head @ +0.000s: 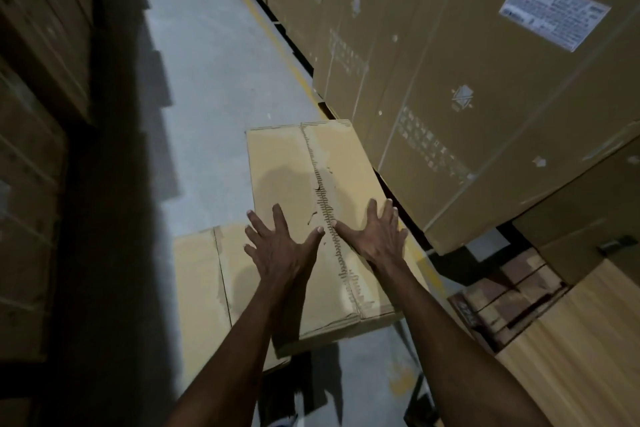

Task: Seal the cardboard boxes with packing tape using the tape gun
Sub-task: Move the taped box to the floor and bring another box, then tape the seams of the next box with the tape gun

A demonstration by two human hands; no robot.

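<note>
Pressing box (308,204) flaps flat: left hand (277,246), right hand (375,236) splayed, grasping nothing. Risk: crinkled seam tape (329,218) lifts; no tape gun visible.

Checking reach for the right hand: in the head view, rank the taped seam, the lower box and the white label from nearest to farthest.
From the right hand:
1. Taped seam, on the top box, at its thumb tip.
2. Lower box, left, beyond the left hand.
3. White label, high on the right stack, farthest.

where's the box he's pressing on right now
Centre of the head view: the top box lies across a lower box, beside the stacked cartons at right.
</note>
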